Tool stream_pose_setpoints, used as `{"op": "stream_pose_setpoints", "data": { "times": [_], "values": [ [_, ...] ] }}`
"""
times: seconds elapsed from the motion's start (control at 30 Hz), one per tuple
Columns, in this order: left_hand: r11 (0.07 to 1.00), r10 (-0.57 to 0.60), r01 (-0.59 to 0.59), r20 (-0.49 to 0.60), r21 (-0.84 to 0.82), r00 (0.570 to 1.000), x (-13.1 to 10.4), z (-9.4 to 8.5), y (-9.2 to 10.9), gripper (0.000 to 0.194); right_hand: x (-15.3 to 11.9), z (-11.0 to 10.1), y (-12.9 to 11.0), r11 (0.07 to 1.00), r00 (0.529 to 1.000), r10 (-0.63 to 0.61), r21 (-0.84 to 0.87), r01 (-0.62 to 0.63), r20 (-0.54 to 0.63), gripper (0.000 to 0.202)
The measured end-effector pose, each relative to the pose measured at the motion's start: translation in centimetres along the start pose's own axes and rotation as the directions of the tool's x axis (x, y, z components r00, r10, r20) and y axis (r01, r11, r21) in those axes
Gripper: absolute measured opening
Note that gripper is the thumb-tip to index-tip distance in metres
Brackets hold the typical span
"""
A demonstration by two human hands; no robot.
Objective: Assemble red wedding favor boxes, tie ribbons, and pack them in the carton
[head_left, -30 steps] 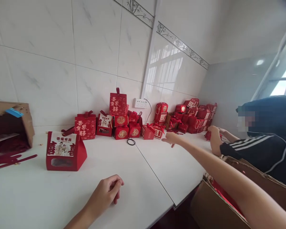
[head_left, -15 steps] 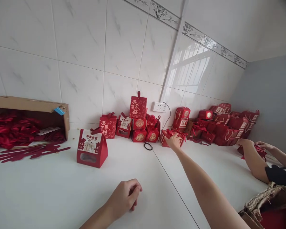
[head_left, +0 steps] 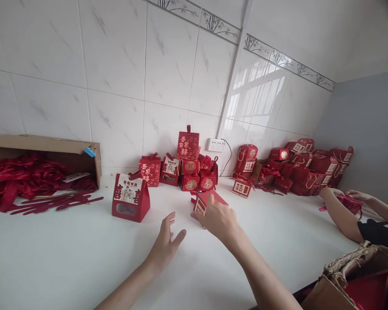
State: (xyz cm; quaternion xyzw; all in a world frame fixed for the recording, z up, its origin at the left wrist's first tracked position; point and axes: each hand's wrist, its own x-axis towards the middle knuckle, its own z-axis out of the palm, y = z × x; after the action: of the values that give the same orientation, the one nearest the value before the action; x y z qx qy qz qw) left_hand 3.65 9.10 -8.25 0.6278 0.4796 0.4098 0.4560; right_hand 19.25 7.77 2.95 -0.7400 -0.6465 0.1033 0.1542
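My right hand (head_left: 220, 217) grips a small red box (head_left: 201, 204) with a pale patterned panel, just above the white table near the middle. Its fingers wrap over the top and side of the box. To its left, my left hand (head_left: 168, 241) is held over the table with thumb and fingers apart, holding nothing. A red house-shaped box (head_left: 126, 210) with a printed couple and a clear window stands upright beyond my left hand. Another small red box (head_left: 242, 188) sits behind and right of my right hand.
Red gift boxes (head_left: 190, 167) are stacked against the tiled wall, with a larger pile (head_left: 307, 181) at the right. A cardboard box (head_left: 51, 142) of red ribbons lies left. Another person's hands (head_left: 334, 194) hold a red box. An open carton (head_left: 330, 292) stands lower right.
My right hand has come back from the wall towards the middle, bringing a small red box. My left hand has opened from a loose curl. The view has shifted slightly.
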Motion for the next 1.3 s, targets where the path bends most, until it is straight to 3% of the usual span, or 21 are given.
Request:
{"op": "stream_pose_setpoints", "data": {
  "times": [0.13, 0.27, 0.33, 0.43, 0.57, 0.67, 0.77, 0.83, 0.9, 0.97, 1.0, 1.03, 1.13, 1.3],
  "values": [
    [1.000, -0.025, 0.026, -0.014, 0.007, 1.000, 0.5, -0.4, -0.1, 0.068, 0.7, -1.9, 1.0, 0.986, 0.996, 0.017, -0.165, -0.031, -0.084, 0.062],
    [0.999, 0.018, -0.017, -0.017, 0.033, 1.000, 1.1, -0.2, -0.7, 0.061, 4.1, -1.5, 3.0, 0.990, 0.994, 0.045, -0.135, -0.031, 0.103, 0.095],
    [0.999, 0.016, -0.015, -0.024, 0.031, 1.000, 1.4, -0.1, -1.0, 0.060, 5.4, -0.5, 3.3, 0.993, 0.985, 0.096, -0.086, -0.084, 0.146, 0.092],
    [1.000, 0.008, -0.007, -0.035, 0.021, 0.999, 1.5, -0.1, -1.0, 0.059, 6.7, 0.7, 2.3, 0.980, 0.981, 0.171, -0.120, -0.160, 0.087, 0.086],
    [1.000, -0.005, 0.005, -0.042, 0.005, 0.999, 1.2, -0.3, -0.5, 0.061, 8.2, 0.5, 0.2, 0.961, 0.967, 0.213, -0.210, -0.182, 0.141, 0.074],
    [1.000, -0.012, 0.011, -0.049, -0.010, 0.999, 0.9, -0.3, -0.1, 0.061, 8.9, -0.6, -0.7, 0.976, 0.958, 0.165, -0.181, -0.124, 0.235, 0.061],
    [0.998, -0.007, 0.001, -0.098, -0.063, 0.995, 0.9, -0.5, 0.2, 0.059, 8.3, -0.9, -0.5, 0.994, 0.971, 0.032, -0.111, -0.006, 0.239, 0.082],
    [0.993, 0.019, -0.038, -0.158, -0.116, 0.987, 1.1, -0.7, 0.4, 0.059, 7.7, 0.1, 0.2, 0.989, 0.977, -0.145, 0.001, 0.146, 0.157, 0.093],
    [0.980, 0.059, -0.102, -0.235, -0.173, 0.970, 1.3, -1.2, 0.4, 0.061, 7.1, 2.3, 1.4, 0.895, 0.913, -0.407, 0.197, 0.400, -0.007, 0.100],
    [0.964, 0.096, -0.165, -0.308, -0.207, 0.947, 1.6, -1.7, 0.3, 0.064, 6.8, 5.1, 2.7, 0.675, 0.775, -0.608, 0.400, 0.619, -0.172, 0.108],
    [0.959, 0.105, -0.182, -0.328, -0.216, 0.939, 1.7, -1.9, 0.2, 0.066, 6.8, 6.4, 3.3, 0.573, 0.729, -0.651, 0.492, 0.655, -0.212, 0.110],
    [0.957, 0.109, -0.188, -0.327, -0.222, 0.939, 1.8, -2.1, 0.1, 0.069, 6.7, 7.5, 3.8, 0.504, 0.712, -0.670, 0.577, 0.643, -0.208, 0.111],
    [0.958, 0.129, -0.182, -0.230, -0.224, 0.965, 1.8, -2.5, -0.1, 0.072, 6.6, 9.1, 4.8, 0.388, 0.750, -0.644, 0.779, 0.492, -0.153, 0.109],
    [0.972, 0.077, -0.104, -0.133, -0.210, 0.988, 1.7, -2.9, -0.1, 0.081, 6.2, 8.3, 5.5, 0.216, 0.730, -0.675, 0.919, 0.329, -0.103, 0.084]
  ]
}}
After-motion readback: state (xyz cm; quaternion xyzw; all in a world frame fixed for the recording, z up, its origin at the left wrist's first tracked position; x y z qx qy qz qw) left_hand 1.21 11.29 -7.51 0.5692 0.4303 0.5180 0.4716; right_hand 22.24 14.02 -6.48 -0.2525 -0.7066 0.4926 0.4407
